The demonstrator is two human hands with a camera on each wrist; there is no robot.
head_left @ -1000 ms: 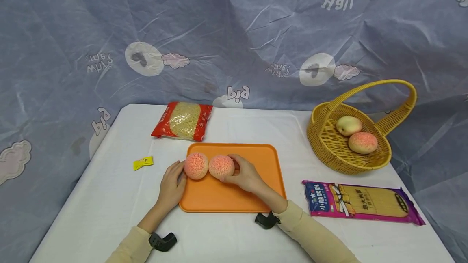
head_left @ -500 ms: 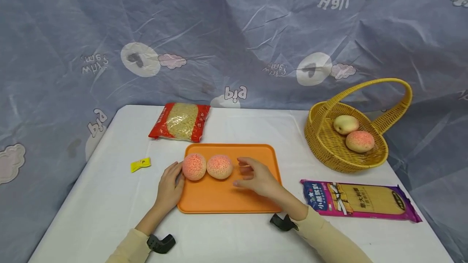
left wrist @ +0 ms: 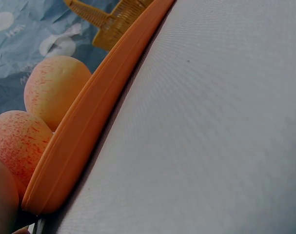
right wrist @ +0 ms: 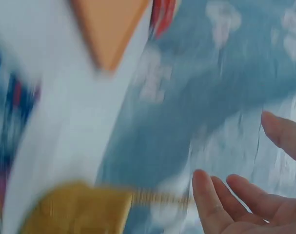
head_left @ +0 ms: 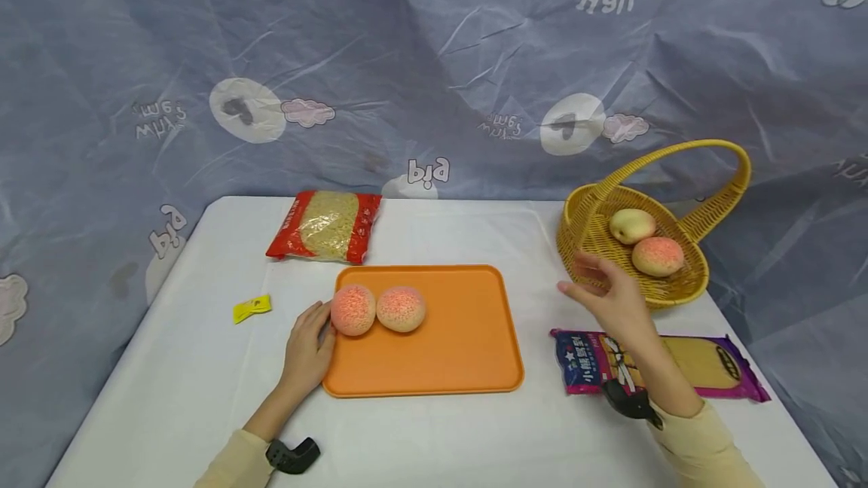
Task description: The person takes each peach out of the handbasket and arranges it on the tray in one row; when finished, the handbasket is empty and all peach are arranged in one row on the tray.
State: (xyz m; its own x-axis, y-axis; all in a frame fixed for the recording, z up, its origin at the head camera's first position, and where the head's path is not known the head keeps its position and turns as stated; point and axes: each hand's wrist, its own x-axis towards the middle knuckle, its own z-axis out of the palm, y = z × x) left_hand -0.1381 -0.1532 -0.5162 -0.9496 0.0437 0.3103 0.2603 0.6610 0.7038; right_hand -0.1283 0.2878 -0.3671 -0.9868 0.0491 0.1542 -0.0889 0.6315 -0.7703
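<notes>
Two pink-speckled peaches, the left peach (head_left: 353,310) and the right peach (head_left: 401,309), sit side by side on an orange tray (head_left: 461,352). At the tray's left edge rests my left hand (head_left: 307,349), its fingers beside the left peach; whether they touch the fruit or just the rim I cannot tell. My right hand (head_left: 610,296) is over the near left side of a yellow wicker basket (head_left: 576,224), fingers spread and holding nothing. Inside the basket lie a pale yellow-green fruit (head_left: 632,226) and another pink peach (head_left: 658,257). The right wrist view is blurred.
A red bag of yellow grain or pasta (head_left: 328,226) lies behind the tray. A small yellow wrapped candy (head_left: 252,309) is at the left. Under my right forearm lies a purple pasta pack (head_left: 705,364). The basket's tall handle (head_left: 728,198) arches up.
My right hand has let go of the right peach and moved right, from the tray to the basket. My left hand stays at the tray edge. The head view has shifted slightly.
</notes>
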